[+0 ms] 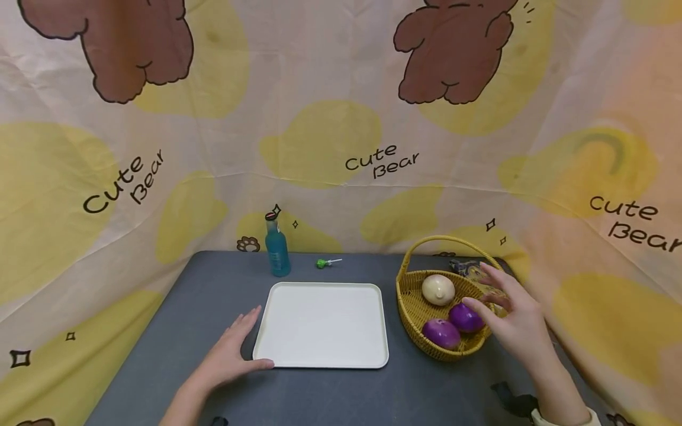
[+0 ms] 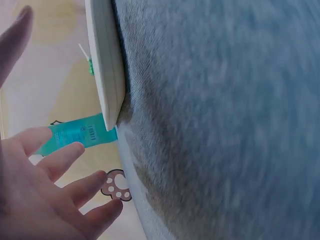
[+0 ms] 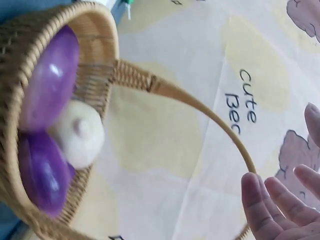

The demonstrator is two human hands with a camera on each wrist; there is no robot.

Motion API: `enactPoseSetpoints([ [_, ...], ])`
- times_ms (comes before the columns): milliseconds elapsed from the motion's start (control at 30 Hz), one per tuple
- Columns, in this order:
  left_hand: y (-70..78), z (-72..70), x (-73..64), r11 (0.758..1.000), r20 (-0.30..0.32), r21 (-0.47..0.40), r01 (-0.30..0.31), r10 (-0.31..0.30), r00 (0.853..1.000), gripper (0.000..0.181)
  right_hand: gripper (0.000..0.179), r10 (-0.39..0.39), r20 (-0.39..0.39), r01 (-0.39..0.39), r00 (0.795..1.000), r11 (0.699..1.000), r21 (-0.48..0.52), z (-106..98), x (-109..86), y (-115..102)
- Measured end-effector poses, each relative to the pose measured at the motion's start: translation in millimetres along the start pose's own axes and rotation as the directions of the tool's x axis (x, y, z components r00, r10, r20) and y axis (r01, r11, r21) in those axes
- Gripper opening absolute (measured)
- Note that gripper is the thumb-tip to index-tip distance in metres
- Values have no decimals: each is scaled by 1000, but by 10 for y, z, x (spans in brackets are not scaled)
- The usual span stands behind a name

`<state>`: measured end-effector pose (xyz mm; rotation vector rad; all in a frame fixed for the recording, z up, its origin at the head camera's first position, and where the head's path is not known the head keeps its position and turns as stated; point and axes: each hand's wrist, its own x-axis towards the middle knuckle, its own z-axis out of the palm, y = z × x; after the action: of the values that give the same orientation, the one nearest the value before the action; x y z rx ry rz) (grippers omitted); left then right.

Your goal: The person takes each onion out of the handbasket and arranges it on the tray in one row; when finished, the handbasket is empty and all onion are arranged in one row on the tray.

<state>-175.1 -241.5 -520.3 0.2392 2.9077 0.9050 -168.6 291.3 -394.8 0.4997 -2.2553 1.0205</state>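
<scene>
Left hand (image 1: 229, 352): low, left of the middle. Its fingers are spread and hold nothing. Its thumb is at the white tray (image 1: 322, 325); whether they touch is hard to tell.
Right hand (image 1: 517, 322): lower right, by the basket (image 1: 411, 293). Thumb and fingers are apart, gripping nothing. Touching the handle (image 1: 450, 238)? Can't tell.
Basket: right of the middle, with two purple onions (image 1: 441, 333) and one white onion (image 1: 438, 290) inside.
Reaching: this looks like the step now. Next, the right fingers would probably need to close gently on the handle or an onion.
Hard to see: a dark patterned thing (image 1: 466, 268) is partly hidden behind the basket. The right sleeve (image 1: 570, 419) is cut off at the bottom.
</scene>
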Motion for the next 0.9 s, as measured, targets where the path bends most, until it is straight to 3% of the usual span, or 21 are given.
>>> enactPoseSetpoints([
  [367,47,131,3,1000,5,3,6,-6,1000,132,66,102,133,-104,986,995,6,328,-98,168],
  [467,53,141,26,1000,8,-10,18,-18,1000,132,63,132,167,-129,977,991,-33,387,-133,252],
  [733,31,183,108,997,59,-62,42,-38,998,134,63,208,326,-174,922,976,-131,508,-252,426],
  [900,10,211,119,995,77,-61,79,-74,994,136,59,194,369,-158,909,980,-124,567,-286,491],
])
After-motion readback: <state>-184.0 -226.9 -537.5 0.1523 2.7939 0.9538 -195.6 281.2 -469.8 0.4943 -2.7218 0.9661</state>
